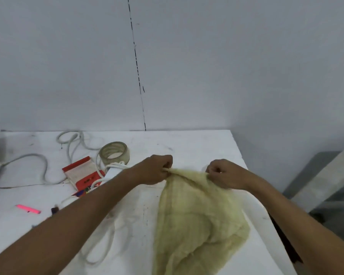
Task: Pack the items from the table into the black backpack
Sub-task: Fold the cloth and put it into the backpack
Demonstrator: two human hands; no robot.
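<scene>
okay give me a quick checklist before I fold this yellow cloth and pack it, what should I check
1. Left hand pinching the yellow cloth at its top edge: ok.
2. Right hand pinching the same edge: ok.
3. Cloth lying clear of the tape roll and red packet: ok.
4. Cloth fully on the table: cannot tell, its near end runs out of view.
5. Black backpack open and within reach: cannot tell, only a dark shape shows at the far left.
</scene>
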